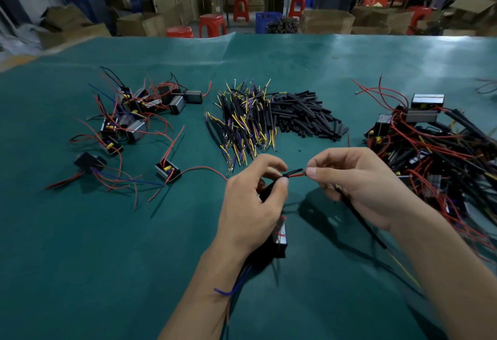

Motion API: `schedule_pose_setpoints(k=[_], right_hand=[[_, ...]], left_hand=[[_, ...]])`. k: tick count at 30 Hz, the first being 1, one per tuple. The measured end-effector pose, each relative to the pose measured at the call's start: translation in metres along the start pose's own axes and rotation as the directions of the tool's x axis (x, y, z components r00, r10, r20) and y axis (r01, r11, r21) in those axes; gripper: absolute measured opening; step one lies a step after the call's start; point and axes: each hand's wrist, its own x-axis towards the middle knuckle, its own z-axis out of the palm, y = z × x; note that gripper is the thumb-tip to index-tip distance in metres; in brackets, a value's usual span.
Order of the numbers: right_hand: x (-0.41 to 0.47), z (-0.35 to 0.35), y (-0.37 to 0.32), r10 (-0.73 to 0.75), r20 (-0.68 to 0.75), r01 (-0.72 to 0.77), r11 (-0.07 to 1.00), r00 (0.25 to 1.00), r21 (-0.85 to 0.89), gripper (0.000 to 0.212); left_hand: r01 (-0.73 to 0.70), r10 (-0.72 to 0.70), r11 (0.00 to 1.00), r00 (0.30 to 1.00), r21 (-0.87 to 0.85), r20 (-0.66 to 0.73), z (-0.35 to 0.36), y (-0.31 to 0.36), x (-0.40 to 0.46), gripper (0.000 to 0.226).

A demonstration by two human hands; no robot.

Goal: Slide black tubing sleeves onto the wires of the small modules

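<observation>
My left hand [252, 205] pinches a black tubing sleeve [291, 173] between thumb and forefinger, above the green table. A small module [279, 234] hangs under that hand, partly hidden by the palm. A red wire [298, 175] runs out of the sleeve's end. My right hand [357, 183] pinches that wire's tip. The right hand also keeps a long sleeved wire [360, 218] under its lower fingers, with a yellow end trailing down to the right. Blue and red leads [228, 290] trail past my left wrist.
A group of unsleeved modules with red and blue wires [134, 122] lies at the left. Sleeved yellow and purple wires [242, 119] and loose black sleeves [306, 113] are piled in the middle. At the right sits a heap of sleeved modules [430, 146]. Stools and boxes stand beyond the table's far edge.
</observation>
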Motion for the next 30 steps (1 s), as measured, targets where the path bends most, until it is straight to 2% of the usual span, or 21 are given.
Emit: schedule_pose_setpoints(k=[8, 20, 23, 27, 30], right_hand=[[0.0024, -0.0074, 0.003, -0.037, -0.002, 0.037, 0.998, 0.999, -0.059, 0.031], [0.0004, 0.0, 0.0028, -0.066, 0.011, 0.067, 0.992, 0.998, -0.105, 0.019], [-0.0001, -0.0012, 0.0013, -0.048, 0.007, 0.048, 0.99, 0.999, -0.131, 0.005], [-0.0005, -0.001, -0.0001, -0.051, -0.01, 0.048, 0.969, 0.999, -0.243, 0.008], [-0.0023, -0.0024, -0.0027, -0.057, 0.007, 0.056, 0.943, 0.998, -0.328, 0.018]], left_hand=[[-0.047, 0.048, 0.998, 0.998, 0.037, -0.029, -0.0022, 0.0032, 0.0011, 0.013], [-0.134, 0.138, 0.987, 0.99, 0.089, -0.039, 0.0015, 0.006, -0.0006, 0.006], [-0.148, 0.152, 0.983, 0.988, 0.11, -0.024, 0.0026, 0.0059, -0.0014, 0.005], [-0.146, 0.15, 0.981, 0.988, 0.13, -0.02, 0.0034, 0.0043, -0.0014, 0.007], [-0.159, 0.161, 0.978, 0.987, 0.138, -0.01, 0.0043, 0.004, -0.0014, 0.008]])
